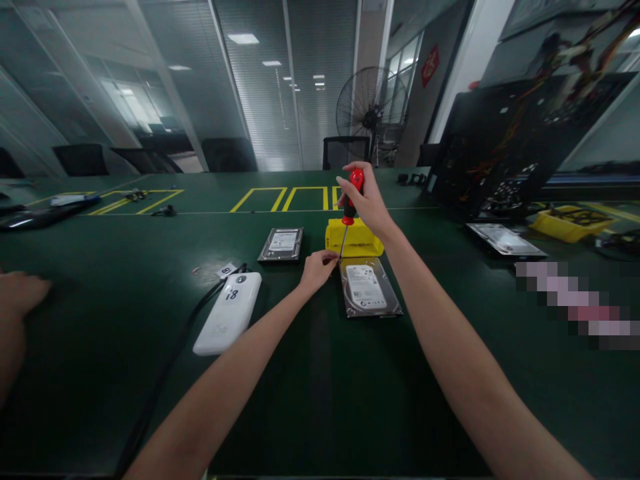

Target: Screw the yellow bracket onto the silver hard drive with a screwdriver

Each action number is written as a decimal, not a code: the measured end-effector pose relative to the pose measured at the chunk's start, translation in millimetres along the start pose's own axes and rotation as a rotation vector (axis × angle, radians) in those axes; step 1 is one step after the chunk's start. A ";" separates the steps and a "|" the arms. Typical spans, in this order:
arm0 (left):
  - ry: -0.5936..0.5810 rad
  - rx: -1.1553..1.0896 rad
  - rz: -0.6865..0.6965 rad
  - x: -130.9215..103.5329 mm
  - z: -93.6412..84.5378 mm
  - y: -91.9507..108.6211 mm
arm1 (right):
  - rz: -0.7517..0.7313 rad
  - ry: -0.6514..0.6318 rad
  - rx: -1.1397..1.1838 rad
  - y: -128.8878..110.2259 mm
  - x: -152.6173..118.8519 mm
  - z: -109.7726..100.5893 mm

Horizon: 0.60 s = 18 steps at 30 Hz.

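Observation:
A red and black screwdriver (353, 195) is gripped in my right hand (367, 200), its shaft pointing down. The tip meets the far left corner of a silver hard drive (369, 288) that lies flat with its white label up. My left hand (319, 270) is closed in a pinch at that same corner, beside the tip; whatever its fingers hold is too small to make out. Directly behind the drive sits a yellow bin (356, 239). To the left lies a second hard drive (283, 244), untouched by either hand.
A white power bank (229, 313) with a black cable (170, 360) lies left on the green table (300, 413). Another person's hand (23, 293) is at the left edge. On the right are another drive (505, 240), a yellow tray (570, 225) and a black computer case (500, 147).

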<state>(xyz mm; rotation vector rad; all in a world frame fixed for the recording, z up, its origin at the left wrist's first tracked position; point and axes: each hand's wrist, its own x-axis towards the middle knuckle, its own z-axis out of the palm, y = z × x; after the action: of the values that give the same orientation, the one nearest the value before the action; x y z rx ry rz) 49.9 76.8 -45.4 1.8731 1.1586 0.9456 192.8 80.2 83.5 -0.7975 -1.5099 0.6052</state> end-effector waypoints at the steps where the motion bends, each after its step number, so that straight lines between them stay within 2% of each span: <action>1: -0.001 0.000 0.005 0.2 0.1 -0.3 | 0.009 0.003 0.008 0.7 0.3 -0.2; 11: 0.015 0.035 0.022 0.7 0.6 -0.8 | 0.001 -0.032 0.017 -2.9 1.1 -1.2; 18: 0.042 0.040 0.038 2.0 3.3 -4.3 | -0.044 -0.021 -0.015 3.9 4.2 2.5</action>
<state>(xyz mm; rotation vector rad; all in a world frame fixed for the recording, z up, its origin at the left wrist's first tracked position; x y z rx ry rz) 51.7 79.4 -50.2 1.9212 1.1785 0.9932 190.8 86.2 82.9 -0.7702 -1.5485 0.5716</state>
